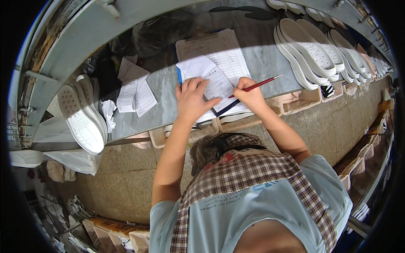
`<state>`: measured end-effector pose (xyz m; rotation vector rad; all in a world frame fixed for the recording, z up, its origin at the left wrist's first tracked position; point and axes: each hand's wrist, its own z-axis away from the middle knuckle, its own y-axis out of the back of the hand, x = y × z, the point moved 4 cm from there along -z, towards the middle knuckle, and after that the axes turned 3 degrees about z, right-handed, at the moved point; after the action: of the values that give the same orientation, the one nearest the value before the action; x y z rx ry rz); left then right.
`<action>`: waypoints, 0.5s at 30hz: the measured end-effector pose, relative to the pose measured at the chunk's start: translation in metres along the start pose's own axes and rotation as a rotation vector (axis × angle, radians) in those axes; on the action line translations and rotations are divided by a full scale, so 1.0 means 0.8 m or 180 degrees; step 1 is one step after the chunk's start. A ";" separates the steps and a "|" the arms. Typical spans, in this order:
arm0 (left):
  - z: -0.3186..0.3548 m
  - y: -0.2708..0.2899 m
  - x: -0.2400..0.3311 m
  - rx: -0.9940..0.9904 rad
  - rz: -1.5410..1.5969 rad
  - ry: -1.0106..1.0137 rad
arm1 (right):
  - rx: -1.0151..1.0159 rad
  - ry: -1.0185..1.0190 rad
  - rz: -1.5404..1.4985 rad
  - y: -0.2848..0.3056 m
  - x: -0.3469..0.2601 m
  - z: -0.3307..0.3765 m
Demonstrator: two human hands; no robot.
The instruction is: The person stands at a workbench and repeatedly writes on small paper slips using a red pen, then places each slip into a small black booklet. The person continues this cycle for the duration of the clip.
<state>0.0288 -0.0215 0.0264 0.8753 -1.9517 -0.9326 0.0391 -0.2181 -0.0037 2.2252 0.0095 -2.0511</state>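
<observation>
My left hand lies flat with fingers apart on a small printed slip, over the clipboard's papers. In my right hand a red pen is gripped, slanting up to the right, its lower end at the slip's right edge. Beneath the slip lies a stack of ruled, handwritten sheets on a clipboard with a blue edge. A dark strip shows below the slip; I cannot tell what it is.
Several loose slips lie left of the clipboard on the grey marbled worktop. White shoe soles lean at the left; more soles are stacked at the right. Lined bins stand below the worktop's near edge.
</observation>
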 end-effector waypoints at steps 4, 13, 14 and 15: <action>0.000 -0.003 0.000 -0.0038 0.0067 0.0011 | -0.0121 0.0073 0.0549 0.000 0.000 0.006; 0.000 0.001 0.001 -0.0080 0.0051 0.0053 | 0.0094 0.0074 0.0317 -0.001 0.000 0.008; -0.001 0.000 0.001 -0.0088 0.0085 0.0068 | 0.0128 0.0030 0.0180 0.000 0.000 0.008; -0.001 0.000 0.001 -0.0074 0.0085 0.0051 | 0.0147 0.0033 0.0007 0.001 0.000 0.008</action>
<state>0.0290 -0.0226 0.0271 0.8390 -1.9306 -0.9284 0.0331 -0.2191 -0.0042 2.2618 -0.0397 -2.0592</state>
